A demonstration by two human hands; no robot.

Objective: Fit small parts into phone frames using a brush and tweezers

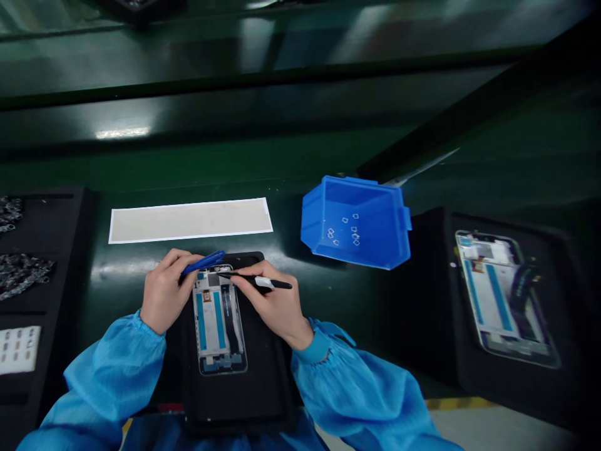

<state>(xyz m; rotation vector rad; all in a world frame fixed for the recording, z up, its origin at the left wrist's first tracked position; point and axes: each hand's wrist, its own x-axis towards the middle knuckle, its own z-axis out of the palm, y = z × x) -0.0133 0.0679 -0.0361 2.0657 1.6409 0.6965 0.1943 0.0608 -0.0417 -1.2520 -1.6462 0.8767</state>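
An opened phone frame, with blue strips and a dark ribbon cable, lies in a black tray in front of me. My left hand is closed around a blue pen-like tool, held over the phone's upper left corner. In my right hand is a pair of black tweezers with a white patch on the grip. The tweezers' tips reach the top part of the phone from the right. Whether they pinch a small part there cannot be made out.
A blue bin with several tiny outline-shaped pieces stands to the right. A pale strip sheet lies behind the tray. Another phone frame rests on black trays at right. A compartmented black tray at left holds small dark parts and a white card.
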